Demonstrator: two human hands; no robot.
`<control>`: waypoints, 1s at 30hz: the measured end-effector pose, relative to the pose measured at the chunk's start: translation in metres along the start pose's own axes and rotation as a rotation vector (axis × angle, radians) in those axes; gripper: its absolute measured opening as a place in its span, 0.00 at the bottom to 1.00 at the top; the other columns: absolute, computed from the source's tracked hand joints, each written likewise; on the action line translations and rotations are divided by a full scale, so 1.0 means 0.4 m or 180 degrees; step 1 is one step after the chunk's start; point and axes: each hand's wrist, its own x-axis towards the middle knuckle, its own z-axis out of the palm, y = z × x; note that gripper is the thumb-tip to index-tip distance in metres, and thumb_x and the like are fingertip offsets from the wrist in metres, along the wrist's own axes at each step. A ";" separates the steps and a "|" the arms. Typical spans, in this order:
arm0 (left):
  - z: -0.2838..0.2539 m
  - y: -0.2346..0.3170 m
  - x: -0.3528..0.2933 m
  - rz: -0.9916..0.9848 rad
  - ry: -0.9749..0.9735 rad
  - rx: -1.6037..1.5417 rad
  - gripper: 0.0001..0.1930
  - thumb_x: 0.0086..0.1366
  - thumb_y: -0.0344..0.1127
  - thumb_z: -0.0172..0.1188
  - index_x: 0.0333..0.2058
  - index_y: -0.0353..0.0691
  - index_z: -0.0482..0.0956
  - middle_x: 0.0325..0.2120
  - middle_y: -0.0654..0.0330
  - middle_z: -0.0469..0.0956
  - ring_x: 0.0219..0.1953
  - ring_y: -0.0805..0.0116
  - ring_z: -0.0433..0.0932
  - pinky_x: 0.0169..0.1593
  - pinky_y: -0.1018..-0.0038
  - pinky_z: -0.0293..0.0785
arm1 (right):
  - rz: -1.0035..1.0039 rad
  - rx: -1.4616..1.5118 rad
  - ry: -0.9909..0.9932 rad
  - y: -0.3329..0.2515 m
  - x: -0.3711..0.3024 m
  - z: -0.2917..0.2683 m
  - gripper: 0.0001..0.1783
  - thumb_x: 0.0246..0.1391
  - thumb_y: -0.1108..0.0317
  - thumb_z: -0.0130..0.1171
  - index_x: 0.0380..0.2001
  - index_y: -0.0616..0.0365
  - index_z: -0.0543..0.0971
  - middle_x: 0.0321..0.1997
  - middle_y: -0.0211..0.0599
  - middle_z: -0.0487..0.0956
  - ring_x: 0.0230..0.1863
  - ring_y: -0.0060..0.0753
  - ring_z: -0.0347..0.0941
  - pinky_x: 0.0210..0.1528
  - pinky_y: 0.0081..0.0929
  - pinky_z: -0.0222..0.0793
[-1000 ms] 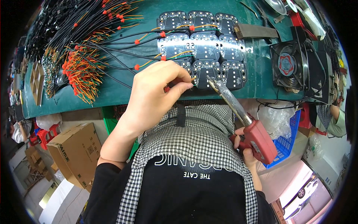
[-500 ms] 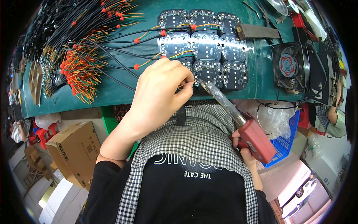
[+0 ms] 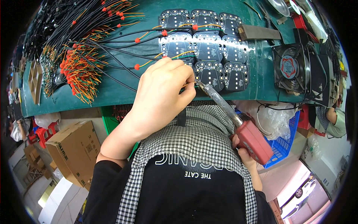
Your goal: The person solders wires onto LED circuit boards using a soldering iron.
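Black circuit boards (image 3: 208, 46) lie in rows on the green bench. My left hand (image 3: 162, 93) is closed in a pinch on a thin orange wire (image 3: 190, 84) at the near edge of the boards. My right hand (image 3: 245, 152) grips a red-handled soldering gun (image 3: 255, 142). Its long metal barrel slants up and left, and the tip is at the wire's end, beside the near middle board (image 3: 209, 75). Whether tip and wire touch I cannot tell. My left hand covers part of the near left board. Black cables (image 3: 123, 47) with red connectors reach across to the boards.
A thick bundle of orange-ended wires (image 3: 80, 71) spreads over the bench's left side. A flat bar (image 3: 260, 32) rests against the boards' right edge, with a fan (image 3: 292, 66) farther right. Below the bench are a blue crate (image 3: 285, 143) and a cardboard box (image 3: 74, 151).
The soldering gun has shifted slightly down and left, its tip still near the wire. The boards sit a touch farther right in view. My left hand keeps its pinch almost in place.
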 end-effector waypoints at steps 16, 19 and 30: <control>0.002 0.001 0.001 -0.0013 0.0014 0.0026 0.05 0.47 0.23 0.60 0.22 0.37 0.72 0.19 0.61 0.71 0.24 0.64 0.71 0.32 0.71 0.66 | -0.0078 0.0364 0.0145 -0.045 0.040 -0.008 0.40 0.38 0.47 0.72 0.47 0.69 0.73 0.41 0.46 0.80 0.38 0.40 0.80 0.41 0.29 0.75; 0.002 0.000 -0.001 0.0013 0.0027 0.0031 0.05 0.47 0.23 0.60 0.22 0.36 0.72 0.19 0.61 0.71 0.24 0.64 0.71 0.32 0.71 0.66 | -0.0077 0.0221 0.0135 -0.030 0.021 -0.007 0.40 0.39 0.47 0.71 0.47 0.69 0.73 0.41 0.46 0.81 0.38 0.40 0.80 0.41 0.29 0.75; -0.006 -0.001 0.001 -0.0055 0.0014 0.0069 0.05 0.47 0.23 0.60 0.22 0.36 0.72 0.19 0.60 0.71 0.25 0.64 0.71 0.31 0.70 0.67 | -0.0064 0.0291 0.0014 -0.043 0.039 -0.002 0.39 0.39 0.48 0.72 0.46 0.70 0.73 0.39 0.45 0.80 0.34 0.35 0.80 0.37 0.25 0.74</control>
